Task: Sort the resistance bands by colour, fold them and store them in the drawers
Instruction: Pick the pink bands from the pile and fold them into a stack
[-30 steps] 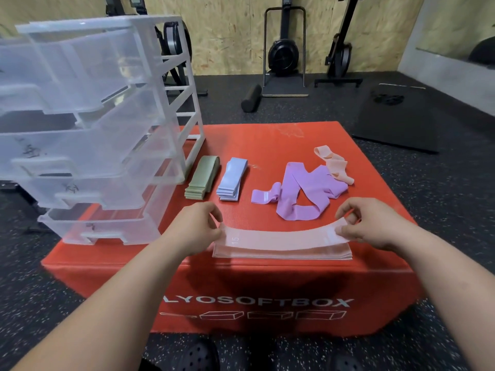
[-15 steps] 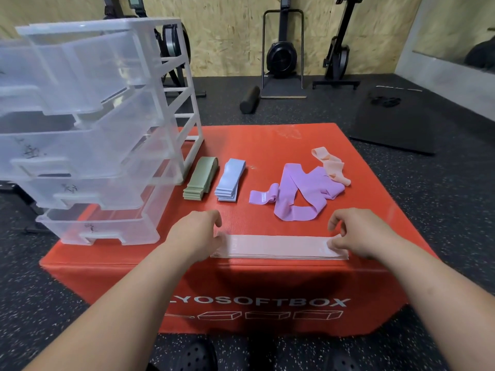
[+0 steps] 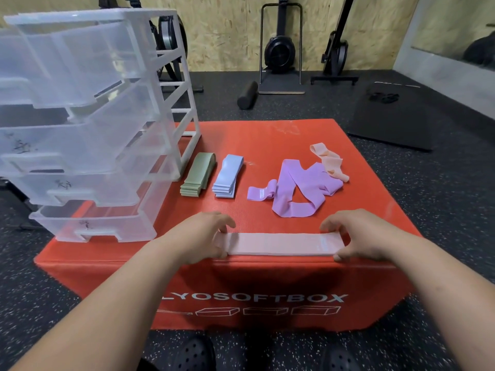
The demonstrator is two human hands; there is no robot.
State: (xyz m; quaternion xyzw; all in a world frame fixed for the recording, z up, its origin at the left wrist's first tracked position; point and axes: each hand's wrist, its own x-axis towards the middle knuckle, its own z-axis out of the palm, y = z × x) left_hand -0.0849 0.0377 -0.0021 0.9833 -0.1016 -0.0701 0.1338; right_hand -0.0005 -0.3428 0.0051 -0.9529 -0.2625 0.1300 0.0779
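Pink bands [image 3: 281, 243] on the red box [image 3: 267, 145]
Left hand [image 3: 198, 236] and right hand [image 3: 364, 236] each grip 1 end.

Pink bands [image 3: 281, 243] lie flat, purple bands [image 3: 302, 188] tangled.

A red soft box [image 3: 267, 145] stands on speckled floor [image 3: 444, 210], foam roller [image 3: 247, 95] and black mat [image 3: 393, 127] behind.

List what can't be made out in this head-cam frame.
Head view only.
Drawer unit: left side cut off by frame edge; scrawled drawer labels too blurred to read.
Pink bands: ends covered by left hand and right hand; layer count too fine.
Box lettering: start hidden behind left forearm.
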